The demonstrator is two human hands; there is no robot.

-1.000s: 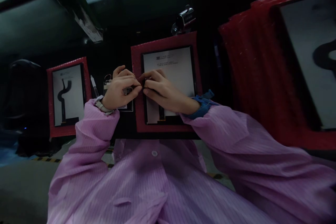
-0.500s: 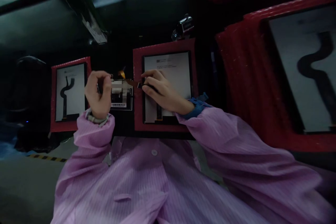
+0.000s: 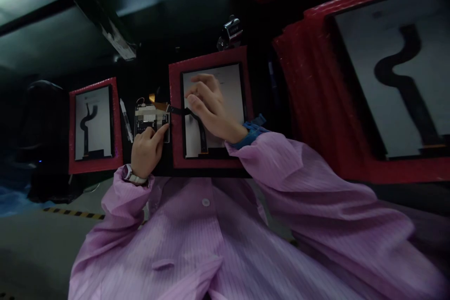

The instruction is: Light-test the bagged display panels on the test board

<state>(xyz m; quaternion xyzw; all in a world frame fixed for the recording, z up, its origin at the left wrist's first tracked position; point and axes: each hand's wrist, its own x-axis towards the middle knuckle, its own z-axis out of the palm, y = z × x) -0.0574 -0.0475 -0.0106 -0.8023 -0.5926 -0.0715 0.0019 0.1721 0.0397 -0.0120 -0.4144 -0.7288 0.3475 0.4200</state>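
A display panel (image 3: 232, 98) with a white back lies on a red bubble-wrap pad (image 3: 176, 150) in front of me. Its black flex cable (image 3: 176, 110) stretches left and meets an orange flex strip (image 3: 160, 107) at a small circuit board (image 3: 141, 124). My left hand (image 3: 146, 152) is at the board's lower edge, index finger extended to its right side and the other fingers curled; nothing shows in its grasp. Over the panel is my right hand (image 3: 211, 105), its fingers loosely bent and apart, holding nothing visible. It hides part of the flex cable.
Left of the board lie a pen (image 3: 125, 119) and another panel (image 3: 100, 126) on red wrap. To the right, a large panel (image 3: 358, 79) rests on stacked red pads (image 3: 298, 89). A small metallic device (image 3: 230, 33) stands behind the middle pad.
My left hand has come down from its raised, curled pose to the board, uncovering the pen. My right hand's fingers have moved off the flex cable's connector, which now lies against the orange strip.
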